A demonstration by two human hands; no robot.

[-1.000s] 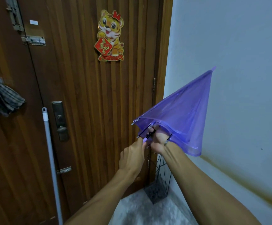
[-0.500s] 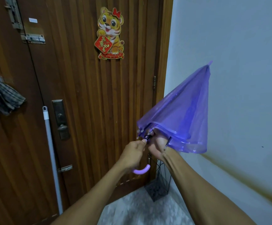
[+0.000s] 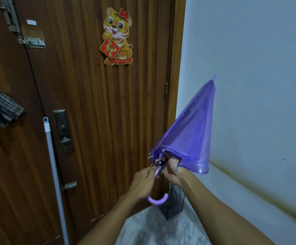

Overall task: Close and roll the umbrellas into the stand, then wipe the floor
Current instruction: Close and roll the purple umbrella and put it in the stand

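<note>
Now both hands on umbrella: left hand curled round the shaft above the hooked handle, right hand gripping inside the folded canopy, tip pointing up-right.

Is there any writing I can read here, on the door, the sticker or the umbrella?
Tiger sticker: gold characters on its red diamond sign, too blurred to read.
White label high on the door: looks blank.
Umbrella: no writing visible.
</note>
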